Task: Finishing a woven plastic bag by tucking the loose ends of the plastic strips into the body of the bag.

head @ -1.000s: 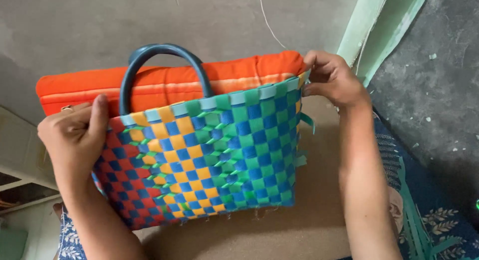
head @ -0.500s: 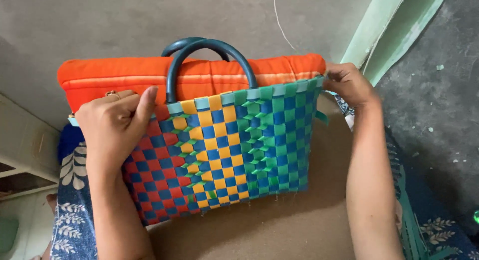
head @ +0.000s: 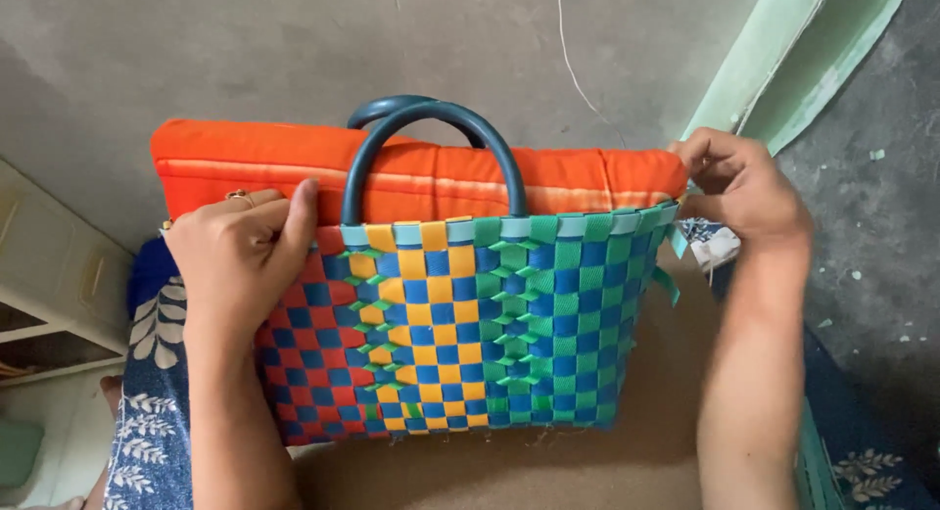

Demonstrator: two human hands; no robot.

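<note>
Head view: a woven plastic basket (head: 460, 324), chequered in red, yellow, blue and green, stands upright between the two hands, its broad face turned to the camera and its dark teal handles (head: 423, 143) arching above the rim midway between them. The left hand (head: 235, 260) is closed over the red upper corner, fingers curled on the outer face and thumb hooked up over the rim. The right hand (head: 744, 187) pinches the opposite green corner at the rim, fingers bunched tightly together. Behind both hands, touching the basket's far side, lies an orange cushion (head: 421, 172); below the forearms a brown surface (head: 548, 466) carries the basket, with blue floral cloth (head: 147, 412) beside the left wrist. Judged from this grip, steady handling calls for equal tension at both corners, so that the rim stays level and the weave does not buckle. Both forearms rise from the lower edge, wrists nearly straight, the elbows out of sight.
</note>
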